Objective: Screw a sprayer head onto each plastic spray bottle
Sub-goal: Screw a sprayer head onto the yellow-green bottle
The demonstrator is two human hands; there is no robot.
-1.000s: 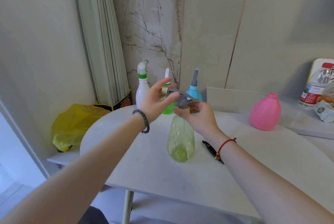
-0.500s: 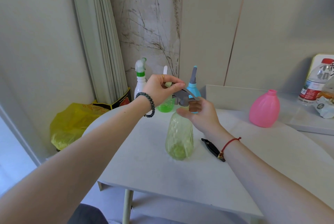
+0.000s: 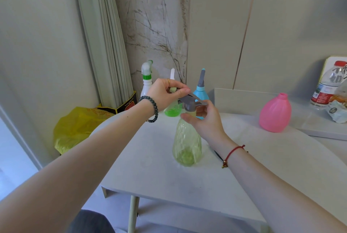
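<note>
From my head view, I am pinching the grey sprayer head [image 3: 191, 101] in my left grip [image 3: 167, 93] and curling my right grip [image 3: 204, 120] round its collar [image 3: 191, 113] atop the yellow-green bottle [image 3: 186, 142] standing on the table [image 3: 187, 180]. Twisting with the head tilted, I am risking a crossed thread or tipping the light bottle. The water bottle [image 3: 330, 82] at far right is showing large characters I cannot read.

The left hand [image 3: 165, 93] wore a thin gold ring [image 3: 168, 81], with a bracelet of dark round beads [image 3: 153, 106] at its wrist. The right hand [image 3: 206, 120] had a red cord bracelet [image 3: 233, 151] carrying a small gold charm [image 3: 223, 166]. Forearms were bare.
</note>
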